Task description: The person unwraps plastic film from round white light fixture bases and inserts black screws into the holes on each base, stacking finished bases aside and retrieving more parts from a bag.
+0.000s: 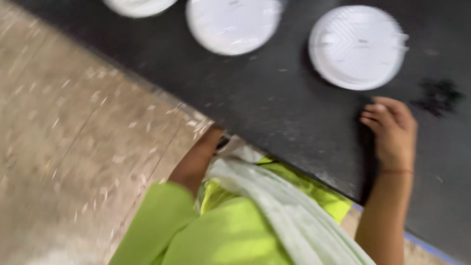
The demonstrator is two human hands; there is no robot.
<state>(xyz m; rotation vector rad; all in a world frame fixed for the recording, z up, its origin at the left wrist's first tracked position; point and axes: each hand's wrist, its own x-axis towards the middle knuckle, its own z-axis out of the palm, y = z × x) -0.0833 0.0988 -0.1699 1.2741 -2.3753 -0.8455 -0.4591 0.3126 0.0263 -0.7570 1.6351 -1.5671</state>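
A blurred view from above. A dark surface (274, 103) runs diagonally from the upper left to the lower right of the frame, with a speckled tan floor (73, 147) filling the left side. At the bottom centre sit the person's bright green top (230, 235) and a pale cloth (289, 211) draped across it.

Three white paper plates lie along the top edge. The right plate (357, 46) is whole in view, at upper right. The middle plate (233, 24) and the left plate (137, 6) are cut off by the frame.

The right hand (392, 130) rests palm down on the surface at right of centre, empty, its fingers (375, 115) curled loosely together and touching nothing else. The right plate lies just above it and slightly to the left, near but apart.

The left hand (213, 140) is down at the surface's near edge, centre frame, mostly hidden by the cloth; whether its fingers are spread or closed cannot be told. It is well apart from every plate, so the right hand is the nearer.
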